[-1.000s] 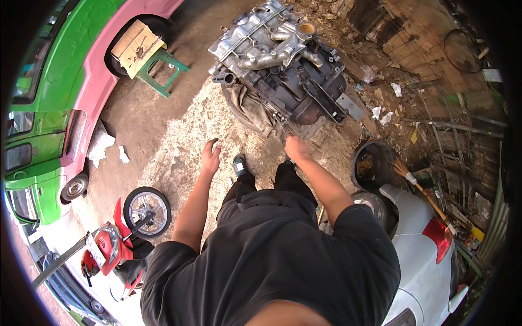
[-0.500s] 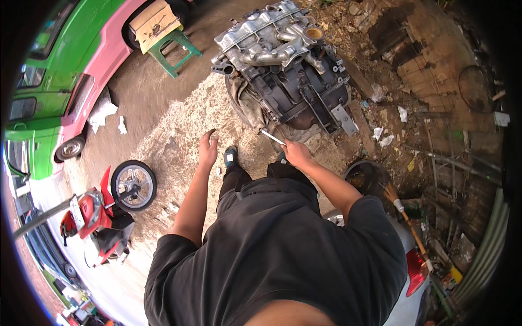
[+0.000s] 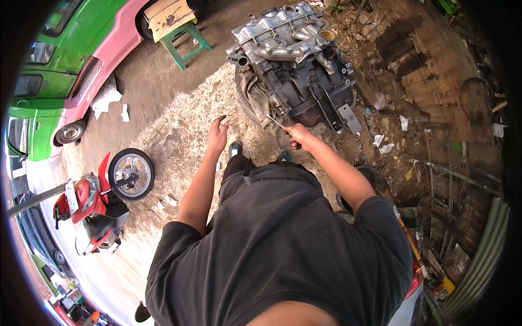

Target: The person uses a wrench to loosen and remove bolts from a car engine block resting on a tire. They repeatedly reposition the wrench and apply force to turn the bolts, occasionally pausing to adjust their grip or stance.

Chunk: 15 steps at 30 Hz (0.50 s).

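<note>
A large engine [image 3: 326,87], with a silvery top cover and dark lower body, sits on the ground ahead of me. My right hand [image 3: 299,136] is closed around a slim metal hand tool [image 3: 275,120], probably a wrench, its exact kind too small to tell. The tool's free end points up and left, close to the engine's near side and a dirty cloth [image 3: 255,98]. On the left, my left hand [image 3: 217,136] hangs in the air over the ground, thumb and fingers apart, holding nothing.
A green stool [image 3: 185,46] topped with cardboard stands at the far left, beside a green and pink vehicle [image 3: 81,65]. A red motorcycle [image 3: 89,198] is at left. A dark round container [image 3: 370,179] sits near my right forearm; debris and wooden boards [image 3: 446,70] lie to the right.
The view has shifted, so the engine and stool appear farther right. My right hand has turned the tool, which looks shorter and slanted differently. My left hand is slightly farther forward.
</note>
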Motion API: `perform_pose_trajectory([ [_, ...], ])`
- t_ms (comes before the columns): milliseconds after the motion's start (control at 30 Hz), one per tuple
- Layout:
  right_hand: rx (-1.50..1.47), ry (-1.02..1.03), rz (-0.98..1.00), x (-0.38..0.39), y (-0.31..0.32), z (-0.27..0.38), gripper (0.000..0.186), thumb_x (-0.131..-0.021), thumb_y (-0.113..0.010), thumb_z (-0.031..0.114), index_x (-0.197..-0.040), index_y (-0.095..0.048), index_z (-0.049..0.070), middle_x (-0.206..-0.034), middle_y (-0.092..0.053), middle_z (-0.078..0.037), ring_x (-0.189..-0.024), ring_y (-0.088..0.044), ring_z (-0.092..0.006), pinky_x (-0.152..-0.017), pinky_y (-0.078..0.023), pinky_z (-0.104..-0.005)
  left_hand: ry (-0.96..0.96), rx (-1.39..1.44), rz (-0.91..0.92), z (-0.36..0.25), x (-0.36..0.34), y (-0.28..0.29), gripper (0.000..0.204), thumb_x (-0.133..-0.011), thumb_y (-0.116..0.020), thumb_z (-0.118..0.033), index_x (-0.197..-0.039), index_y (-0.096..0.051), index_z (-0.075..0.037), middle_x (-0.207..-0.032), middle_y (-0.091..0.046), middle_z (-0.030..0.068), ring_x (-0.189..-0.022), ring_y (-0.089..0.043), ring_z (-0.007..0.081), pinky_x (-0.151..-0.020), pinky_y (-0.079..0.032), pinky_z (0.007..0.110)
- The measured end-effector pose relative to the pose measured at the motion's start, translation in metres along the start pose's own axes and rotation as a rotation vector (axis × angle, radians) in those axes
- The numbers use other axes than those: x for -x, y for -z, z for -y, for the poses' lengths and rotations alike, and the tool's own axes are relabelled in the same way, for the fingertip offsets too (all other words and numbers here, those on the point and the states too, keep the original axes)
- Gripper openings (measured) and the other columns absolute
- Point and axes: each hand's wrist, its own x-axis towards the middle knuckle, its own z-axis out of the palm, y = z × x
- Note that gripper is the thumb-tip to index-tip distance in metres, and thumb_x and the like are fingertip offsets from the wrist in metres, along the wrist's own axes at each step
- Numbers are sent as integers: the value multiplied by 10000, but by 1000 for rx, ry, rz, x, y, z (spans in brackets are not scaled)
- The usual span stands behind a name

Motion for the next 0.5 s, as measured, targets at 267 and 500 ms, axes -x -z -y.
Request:
perform_pose_trajectory([
  [267, 1014, 156, -223, 26, -3, 69, 407, -982, -552, 305, -885, -683, -68, -755, -690, -202, -683, -689, -331, -602, -526, -450, -112, -24, 183, 8, -42, 26, 411, -915, -567, -220, -1276, -578, -24, -1293, -580, 217, -1255, -502, 367, -1087, -363, 409],
  [500, 1424, 243, -364, 53, -43, 95, 274, -878, -518, 62, -1096, -670, -5, -1074, -691, -209, -979, -682, -371, -797, -566, -458, -299, -51, 329, -1, -65, 17, 426, -870, -601, -191, -1257, -574, -15, -1287, -574, 222, -1231, -508, 386, -1071, -379, 420],
])
